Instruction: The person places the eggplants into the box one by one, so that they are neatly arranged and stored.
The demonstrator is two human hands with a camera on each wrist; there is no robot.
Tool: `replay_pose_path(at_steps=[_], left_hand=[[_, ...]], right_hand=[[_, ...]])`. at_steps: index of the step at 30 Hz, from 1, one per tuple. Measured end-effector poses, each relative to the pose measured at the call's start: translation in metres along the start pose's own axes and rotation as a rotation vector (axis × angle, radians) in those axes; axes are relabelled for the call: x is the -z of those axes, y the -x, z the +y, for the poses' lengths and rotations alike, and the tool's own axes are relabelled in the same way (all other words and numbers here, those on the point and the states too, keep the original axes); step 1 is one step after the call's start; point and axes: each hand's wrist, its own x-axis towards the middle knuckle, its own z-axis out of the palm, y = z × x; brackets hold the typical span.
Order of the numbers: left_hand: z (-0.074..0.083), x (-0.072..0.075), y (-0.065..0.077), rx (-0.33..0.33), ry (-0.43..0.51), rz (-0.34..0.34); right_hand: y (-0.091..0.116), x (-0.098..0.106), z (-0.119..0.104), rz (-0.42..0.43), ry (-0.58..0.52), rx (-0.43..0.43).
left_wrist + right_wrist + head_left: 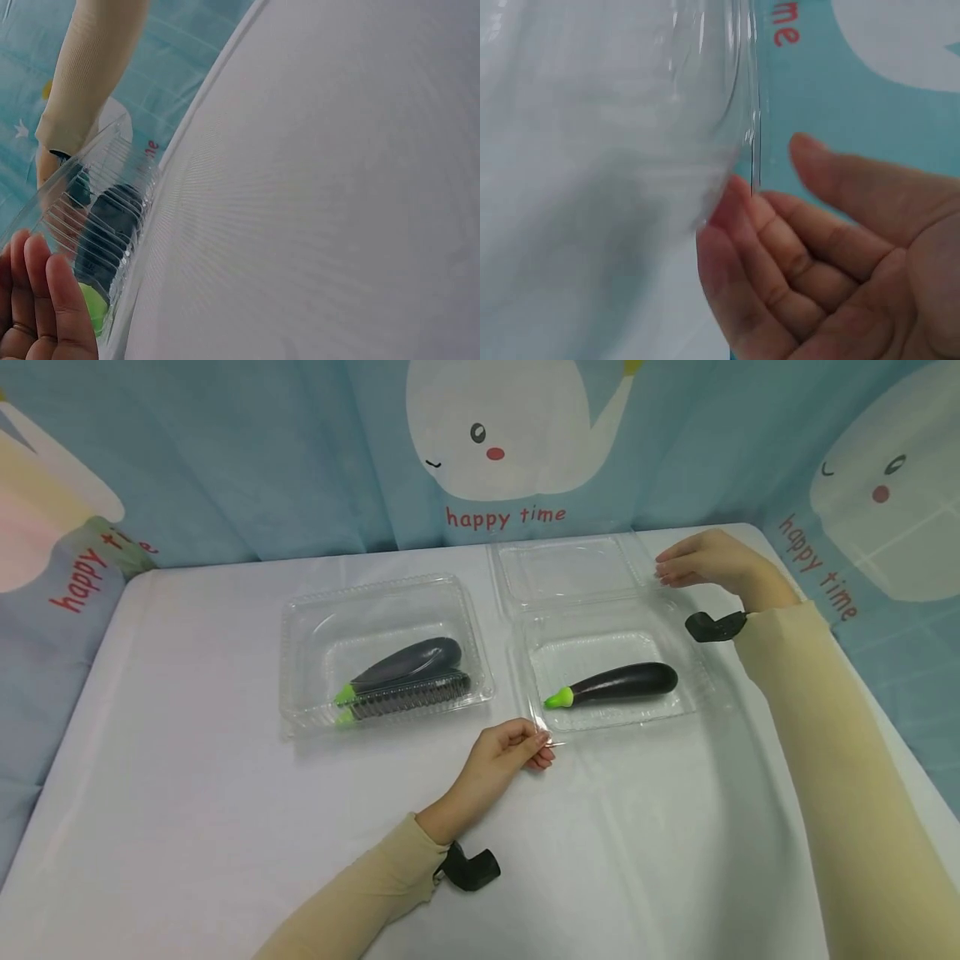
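Note:
A clear plastic clamshell container [570,653] lies opened on the table, its lid [566,568] tipped back toward the curtain. One dark eggplant [626,683] with a green stem rests in its base. My left hand [510,750] pinches the container's near-left corner between thumb and fingers. At the lid's right edge is my right hand [716,562]; in the right wrist view its fingers [727,281] are extended against the thin plastic, with the thumb apart. Part of the left hand [45,304], thumb hidden, shows beside the ribbed container wall in the left wrist view.
To the left sits another clear container [311,618], closed, holding two eggplants [416,660]. A white cloth covers the table [172,760]. The blue printed curtain [285,468] hangs behind the back edge and along the sides.

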Motion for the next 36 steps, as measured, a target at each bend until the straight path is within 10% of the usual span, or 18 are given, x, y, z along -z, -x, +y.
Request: replay_pose_path(at_steps=[16, 29, 36], left_hand=[[-0.003, -0.003, -0.001, -0.016, 0.001, 0.002], [-0.001, -0.004, -0.001, -0.005, 0.014, 0.01], [-0.001, -0.006, -0.001, 0.004, 0.04, 0.013]], right_hand=[[-0.005, 0.002, 0.001, 0.063, 0.002, -0.051], [-0.001, -0.001, 0.009, 0.179, -0.37, 0.066], [0.004, -0.001, 0.012, 0.228, -0.394, 0.118]])
